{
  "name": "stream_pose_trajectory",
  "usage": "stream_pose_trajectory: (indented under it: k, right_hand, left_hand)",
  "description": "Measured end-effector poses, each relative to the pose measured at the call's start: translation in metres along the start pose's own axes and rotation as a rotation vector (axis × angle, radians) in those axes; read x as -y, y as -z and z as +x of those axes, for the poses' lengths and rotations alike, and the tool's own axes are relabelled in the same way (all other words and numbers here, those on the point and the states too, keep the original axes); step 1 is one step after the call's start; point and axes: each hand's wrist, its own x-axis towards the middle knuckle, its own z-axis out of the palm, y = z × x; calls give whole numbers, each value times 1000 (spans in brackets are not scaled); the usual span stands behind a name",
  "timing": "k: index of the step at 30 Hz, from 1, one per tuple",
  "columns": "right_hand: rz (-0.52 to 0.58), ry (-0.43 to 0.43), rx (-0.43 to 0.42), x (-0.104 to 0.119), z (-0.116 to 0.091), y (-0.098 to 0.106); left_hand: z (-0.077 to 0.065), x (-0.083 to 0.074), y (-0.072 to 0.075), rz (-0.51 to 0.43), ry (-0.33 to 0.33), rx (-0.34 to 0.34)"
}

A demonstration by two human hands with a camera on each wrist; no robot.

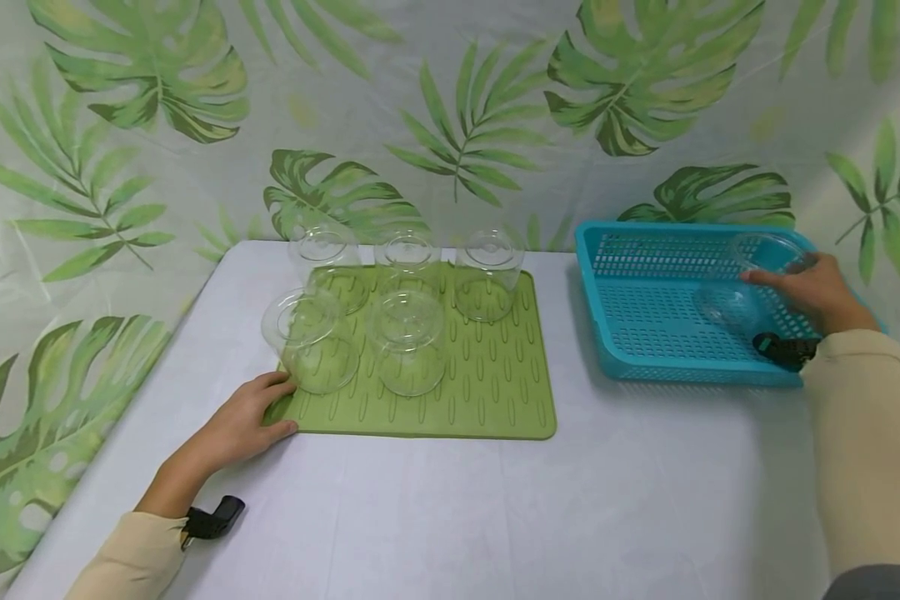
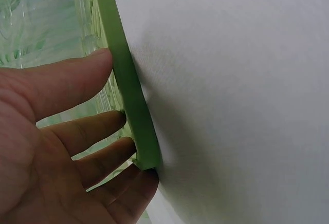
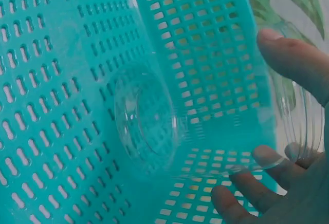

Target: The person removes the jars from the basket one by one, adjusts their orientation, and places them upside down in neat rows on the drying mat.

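My right hand (image 1: pixel 817 292) grips a clear cup (image 1: pixel 729 302) at the right end of the blue basket (image 1: pixel 645 371). In the right wrist view the thumb and fingers are spread around the cup's near end, and its ringed base (image 3: pixel 146 116) points toward the basket floor. My left hand (image 1: pixel 228 425) rests against the left edge of the green ribbed mat (image 1: pixel 487 400), its thumb and fingertips touching that edge. Several clear cups (image 1: pixel 408 350) stand in two rows on the mat, apparently base up. The nearest one to the left hand is the front-left cup (image 1: pixel 318 358).
A white cloth (image 1: pixel 450 517) covers the table under the mat and basket. Behind hangs a leaf-printed curtain (image 1: pixel 495 108), close to the back row of cups. The basket's raised, perforated walls surround the cup in the right hand.
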Motion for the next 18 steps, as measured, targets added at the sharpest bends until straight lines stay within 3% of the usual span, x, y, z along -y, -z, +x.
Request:
stream_pose_trajectory:
  k: [9,18]
  right_hand:
    - [92,83,-98,30,-8,15]
    - [52,204,-195,64,-28,20]
  left_hand:
    - [-1,-1,0,-6,2,0]
    - [-1,-3,2,-10,-7,0]
